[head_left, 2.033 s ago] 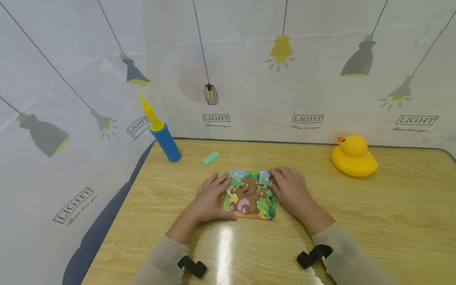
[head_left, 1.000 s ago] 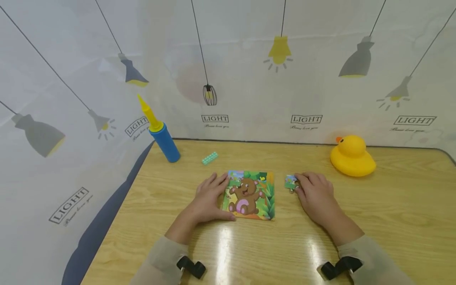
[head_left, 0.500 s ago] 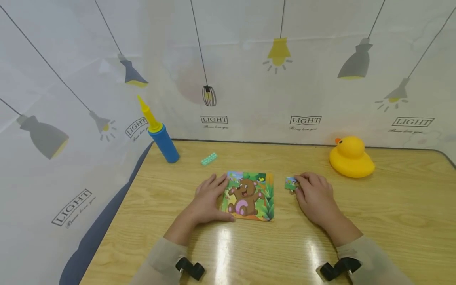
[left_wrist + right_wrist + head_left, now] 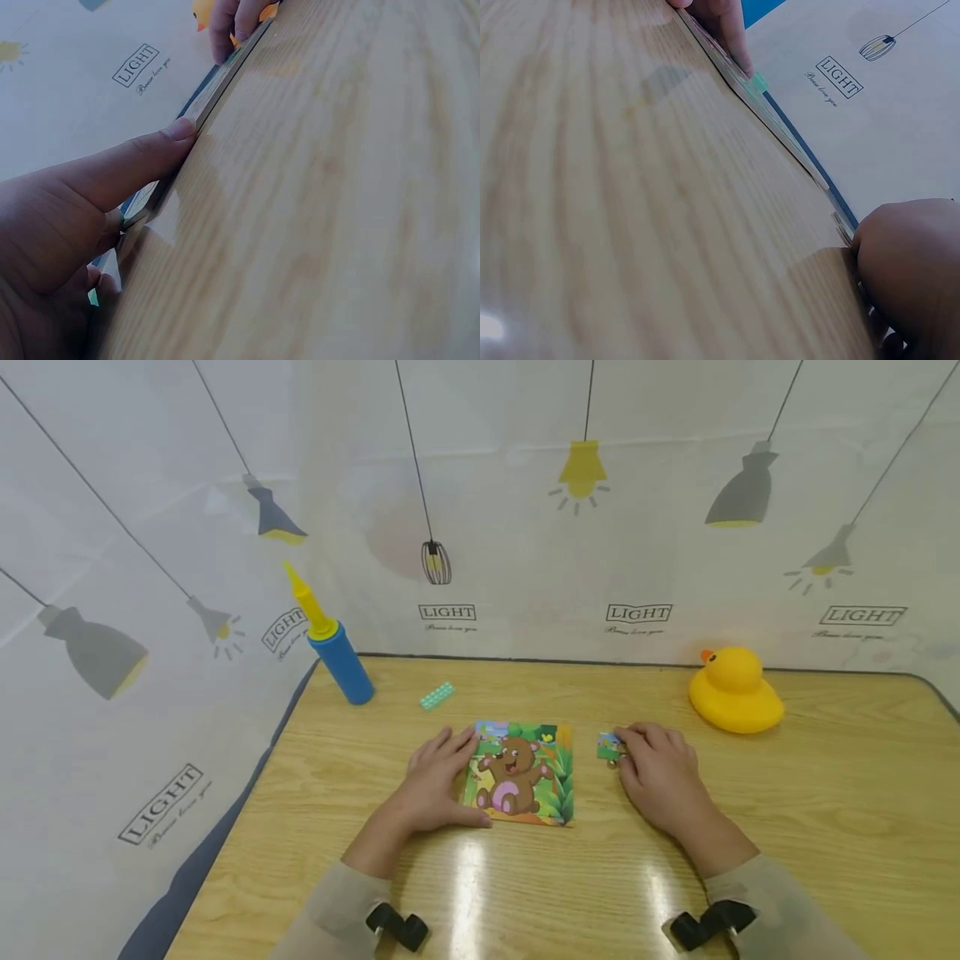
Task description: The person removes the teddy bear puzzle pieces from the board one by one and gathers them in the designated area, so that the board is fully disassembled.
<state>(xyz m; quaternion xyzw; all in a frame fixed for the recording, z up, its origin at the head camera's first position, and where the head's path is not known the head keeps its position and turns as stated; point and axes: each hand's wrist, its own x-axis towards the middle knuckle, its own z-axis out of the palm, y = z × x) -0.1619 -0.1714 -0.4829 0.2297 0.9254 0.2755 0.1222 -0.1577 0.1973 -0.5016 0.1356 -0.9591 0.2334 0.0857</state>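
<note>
A square jigsaw puzzle with a brown bear picture lies flat on the table. My left hand holds its left side, thumb at the lower corner and fingers at the upper one. In the left wrist view the thumb presses the puzzle's edge. To the right of the puzzle, my right hand pinches a small puzzle piece against the tabletop, with a brown bit showing beneath it. The right wrist view shows thin stacked edges at that hand; its fingertips are mostly hidden there.
Behind the puzzle lies a mint-green toy brick. A blue and yellow hand pump stands at the back left, and a yellow rubber duck sits at the back right. A lamp-printed cloth hangs behind the wooden table.
From the puzzle's upper right corner, my right hand has moved right with the small piece, uncovering that corner of the picture. It has then stayed still. My left hand keeps its place.
</note>
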